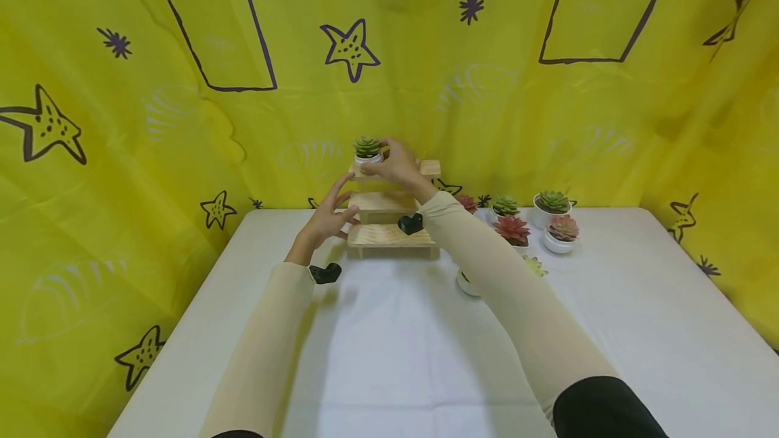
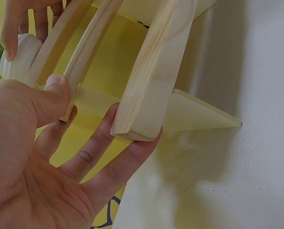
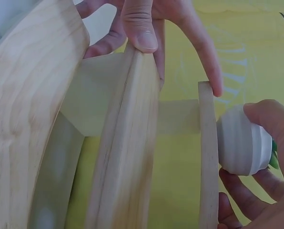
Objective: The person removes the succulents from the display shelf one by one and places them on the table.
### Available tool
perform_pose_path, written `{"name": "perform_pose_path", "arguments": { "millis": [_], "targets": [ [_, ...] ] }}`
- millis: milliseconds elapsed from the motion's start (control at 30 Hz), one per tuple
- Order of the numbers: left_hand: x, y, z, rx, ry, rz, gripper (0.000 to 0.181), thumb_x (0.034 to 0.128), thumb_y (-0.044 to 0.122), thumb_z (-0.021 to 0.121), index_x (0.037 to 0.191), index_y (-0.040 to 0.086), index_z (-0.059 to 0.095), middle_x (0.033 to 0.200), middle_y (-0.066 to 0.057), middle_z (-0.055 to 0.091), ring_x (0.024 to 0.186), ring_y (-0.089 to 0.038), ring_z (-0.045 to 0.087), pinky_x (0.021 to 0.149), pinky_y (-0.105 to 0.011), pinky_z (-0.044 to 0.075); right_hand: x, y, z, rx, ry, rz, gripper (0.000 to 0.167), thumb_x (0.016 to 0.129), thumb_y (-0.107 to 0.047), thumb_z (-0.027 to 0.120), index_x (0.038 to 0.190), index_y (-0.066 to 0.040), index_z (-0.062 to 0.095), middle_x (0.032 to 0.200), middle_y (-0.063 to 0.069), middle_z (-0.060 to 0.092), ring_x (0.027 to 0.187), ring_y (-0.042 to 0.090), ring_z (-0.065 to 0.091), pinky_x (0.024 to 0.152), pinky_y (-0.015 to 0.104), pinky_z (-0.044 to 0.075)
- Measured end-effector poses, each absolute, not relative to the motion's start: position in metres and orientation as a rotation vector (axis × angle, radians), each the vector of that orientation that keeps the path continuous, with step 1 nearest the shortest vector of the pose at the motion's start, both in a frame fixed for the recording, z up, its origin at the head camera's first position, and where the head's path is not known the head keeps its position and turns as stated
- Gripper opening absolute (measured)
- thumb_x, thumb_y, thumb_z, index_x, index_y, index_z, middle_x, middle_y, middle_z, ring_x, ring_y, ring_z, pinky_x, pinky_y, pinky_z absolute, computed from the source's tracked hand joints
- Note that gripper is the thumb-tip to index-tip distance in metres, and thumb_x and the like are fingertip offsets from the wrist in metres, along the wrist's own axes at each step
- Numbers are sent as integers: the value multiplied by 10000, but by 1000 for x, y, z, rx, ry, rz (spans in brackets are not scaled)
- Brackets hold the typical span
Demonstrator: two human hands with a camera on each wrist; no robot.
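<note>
A three-tier wooden display stand (image 1: pixel 383 202) stands at the back of the table. On the left end of its top tier sits a small green succulent (image 1: pixel 367 147) in a white ribbed pot. My right hand (image 1: pixel 398 164) holds that pot between thumb and fingers, as the right wrist view also shows with the pot (image 3: pixel 243 140) against the top board. At the stand's left end, my left hand (image 1: pixel 325 222) grips the middle tier with its thumb on the board (image 2: pixel 92 45), while other fingers spread to the top and bottom tiers.
To the right of the stand are several more potted succulents: a green one (image 1: pixel 552 202), a pink one (image 1: pixel 562 230), a red one (image 1: pixel 512 229) and others partly hidden by my right sleeve. A yellow patterned curtain (image 1: pixel 402 107) hangs right behind the white table (image 1: pixel 389 357).
</note>
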State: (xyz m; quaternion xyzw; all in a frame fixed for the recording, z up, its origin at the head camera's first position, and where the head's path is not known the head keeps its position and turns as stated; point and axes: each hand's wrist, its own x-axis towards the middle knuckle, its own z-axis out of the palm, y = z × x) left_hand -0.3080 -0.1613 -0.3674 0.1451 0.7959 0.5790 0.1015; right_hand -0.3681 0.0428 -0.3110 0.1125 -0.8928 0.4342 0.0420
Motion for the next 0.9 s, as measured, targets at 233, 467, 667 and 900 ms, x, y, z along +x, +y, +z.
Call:
{"name": "perform_pose_path", "arguments": {
  "millis": [233, 467, 667, 900],
  "targets": [
    [-320, -164, -387, 444, 2413, 1688, 738, 1076, 186, 557, 1605, 520, 166, 1683, -154, 224, 1068, -390, 687, 702, -515, 603, -363, 52, -308, 477, -2632, 1538, 728, 913, -315, 798, 1483, -27, 447, 1318, 184, 591, 1134, 324, 599, 912, 440, 526],
    [-322, -164, -388, 441, 2428, 1687, 727, 1080, 183, 550, 1589, 547, 181, 1678, -146, 243, 1063, -395, 685, 689, -513, 603, -362, 61, -302, 542, -2617, 1532, 706, 908, -310, 802, 1469, -36, 470, 1315, 171, 585, 1153, 306, 584, 908, 410, 528],
    [-323, -164, -387, 425, 2414, 1683, 741, 1077, 170, 549, 1611, 506, 161, 1682, -139, 235, 1098, -430, 667, 700, -527, 603, -362, 68, -299, 584, -2617, 1515, 689, 907, -302, 799, 1461, -41, 483, 1317, 166, 592, 1156, 297, 591, 888, 405, 537],
    [-325, -165, -386, 414, 2365, 1699, 761, 1072, 119, 547, 1645, 404, 136, 1685, -171, 204, 1128, -491, 640, 703, -564, 595, -355, 78, -298, 602, -2613, 1524, 657, 916, -283, 792, 1444, -39, 486, 1340, 165, 571, 1198, 299, 566, 908, 420, 529]
  ]
}}
